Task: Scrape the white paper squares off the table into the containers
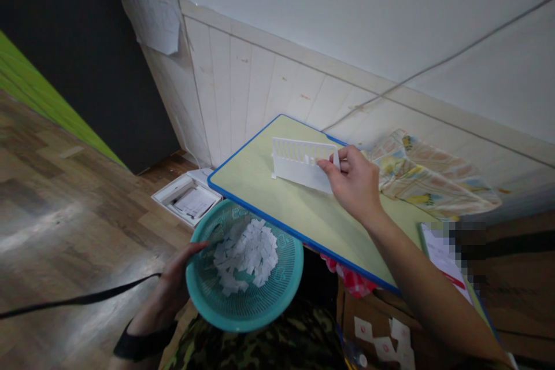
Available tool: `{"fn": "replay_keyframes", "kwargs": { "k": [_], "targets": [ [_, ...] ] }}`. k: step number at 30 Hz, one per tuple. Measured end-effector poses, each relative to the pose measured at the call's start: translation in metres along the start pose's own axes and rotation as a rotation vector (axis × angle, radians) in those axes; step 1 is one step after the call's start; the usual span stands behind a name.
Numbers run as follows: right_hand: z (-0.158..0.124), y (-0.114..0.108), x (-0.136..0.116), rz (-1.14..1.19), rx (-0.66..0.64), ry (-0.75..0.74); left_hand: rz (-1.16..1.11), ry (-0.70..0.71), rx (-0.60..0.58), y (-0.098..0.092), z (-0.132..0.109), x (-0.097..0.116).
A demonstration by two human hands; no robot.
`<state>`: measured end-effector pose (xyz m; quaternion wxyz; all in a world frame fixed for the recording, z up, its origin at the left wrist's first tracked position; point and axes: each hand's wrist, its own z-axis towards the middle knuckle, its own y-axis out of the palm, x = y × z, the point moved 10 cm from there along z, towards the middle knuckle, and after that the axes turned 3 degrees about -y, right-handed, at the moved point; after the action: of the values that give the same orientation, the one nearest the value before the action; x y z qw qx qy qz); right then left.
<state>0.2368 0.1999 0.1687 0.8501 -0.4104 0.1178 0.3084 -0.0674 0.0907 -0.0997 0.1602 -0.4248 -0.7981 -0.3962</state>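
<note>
Your right hand (353,182) is closed in a pinch on the right end of a white slotted plastic rack (301,165), which stands upright on the yellow-green table (260,179) with the blue edge; your left hand (173,286) grips the rim of the teal basket (203,295), thumb hooked over the edge, holding it low beside the table's near edge; the basket holds a heap of small white pieces (247,251); a patterned cloth (433,176) lies bunched at the table's far right; an open white box (188,196) sits on the wooden floor beyond the basket.
</note>
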Motion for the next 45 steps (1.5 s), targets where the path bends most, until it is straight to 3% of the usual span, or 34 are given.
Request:
{"fn": "replay_keyframes", "kwargs": {
  "k": [8,18,33,45],
  "targets": [
    [0.009,0.027,-0.009,0.095,-0.088,-0.029,-0.017,-0.018,0.024,0.009,-0.007,-0.001],
    [-0.004,-0.003,-0.005,-0.018,-0.006,-0.044,0.035,0.008,0.013,0.007,-0.003,0.001],
    [0.01,0.029,0.002,0.199,-0.101,0.072,0.026,0.013,0.019,0.006,-0.003,0.0],
    [0.004,0.026,0.003,0.232,-0.144,0.114,-0.024,0.01,0.037,0.004,-0.001,0.0]
  ]
}}
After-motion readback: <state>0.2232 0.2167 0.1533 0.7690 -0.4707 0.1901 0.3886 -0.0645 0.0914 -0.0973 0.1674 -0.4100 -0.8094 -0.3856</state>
